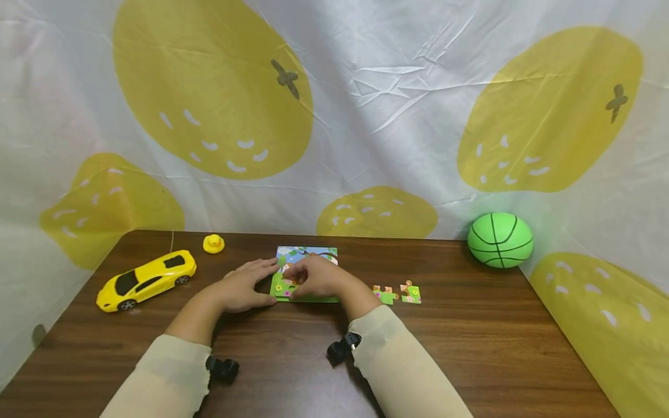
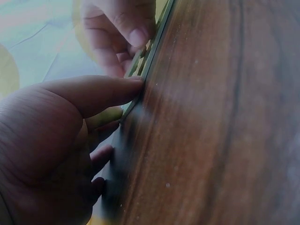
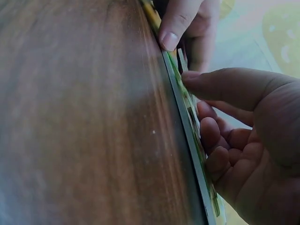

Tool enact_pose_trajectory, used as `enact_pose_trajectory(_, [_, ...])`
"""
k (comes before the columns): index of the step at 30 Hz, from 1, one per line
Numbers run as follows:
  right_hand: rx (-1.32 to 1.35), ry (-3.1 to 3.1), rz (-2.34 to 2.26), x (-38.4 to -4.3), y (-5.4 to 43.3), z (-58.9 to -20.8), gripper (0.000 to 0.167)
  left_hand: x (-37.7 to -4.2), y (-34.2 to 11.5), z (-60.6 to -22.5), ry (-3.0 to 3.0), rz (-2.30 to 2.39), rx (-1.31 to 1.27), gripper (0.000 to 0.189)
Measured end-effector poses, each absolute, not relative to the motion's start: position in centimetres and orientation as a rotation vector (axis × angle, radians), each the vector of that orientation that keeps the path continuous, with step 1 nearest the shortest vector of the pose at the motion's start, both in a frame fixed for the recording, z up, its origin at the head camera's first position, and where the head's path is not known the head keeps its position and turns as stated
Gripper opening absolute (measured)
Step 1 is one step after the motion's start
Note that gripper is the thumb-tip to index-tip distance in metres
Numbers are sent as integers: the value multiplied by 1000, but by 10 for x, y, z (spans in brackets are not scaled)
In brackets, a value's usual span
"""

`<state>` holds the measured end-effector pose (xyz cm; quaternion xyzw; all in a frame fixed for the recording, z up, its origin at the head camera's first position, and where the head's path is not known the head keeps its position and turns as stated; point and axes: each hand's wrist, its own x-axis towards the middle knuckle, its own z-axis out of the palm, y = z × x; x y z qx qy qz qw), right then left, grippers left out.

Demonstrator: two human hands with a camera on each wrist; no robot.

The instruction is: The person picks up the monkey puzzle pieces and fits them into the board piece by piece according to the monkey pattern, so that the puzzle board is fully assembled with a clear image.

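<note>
A jigsaw puzzle board (image 1: 280,293) with a green and blue picture lies flat on the table. My left hand (image 1: 243,284) rests at the board's left side, its thumb touching near the lower left corner and its fingers extended along the edge. Over the middle of the board, my right hand (image 1: 316,276) pinches a small puzzle piece (image 3: 182,60), seen tilted at the thumb tip in the right wrist view. Much of the board's picture is hidden by this hand. To the right lie two loose puzzle pieces (image 1: 387,296) (image 1: 412,293), green with orange parts.
A yellow toy car (image 1: 146,281) and a yellow rubber duck (image 1: 213,244) stand on the left of the brown wooden table (image 1: 470,348). At the back right corner sits a green ball (image 1: 500,240). Behind the table hangs a white cloth (image 1: 355,145) with yellow fruit prints.
</note>
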<state>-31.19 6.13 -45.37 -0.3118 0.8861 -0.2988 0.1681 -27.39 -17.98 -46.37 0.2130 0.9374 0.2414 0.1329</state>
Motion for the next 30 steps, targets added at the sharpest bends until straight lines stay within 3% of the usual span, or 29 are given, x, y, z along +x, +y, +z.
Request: enact_pose_trajectory(30, [-870,2507,-767,-314,57,-446,55,-275,-181,-464,2702,691,608,84])
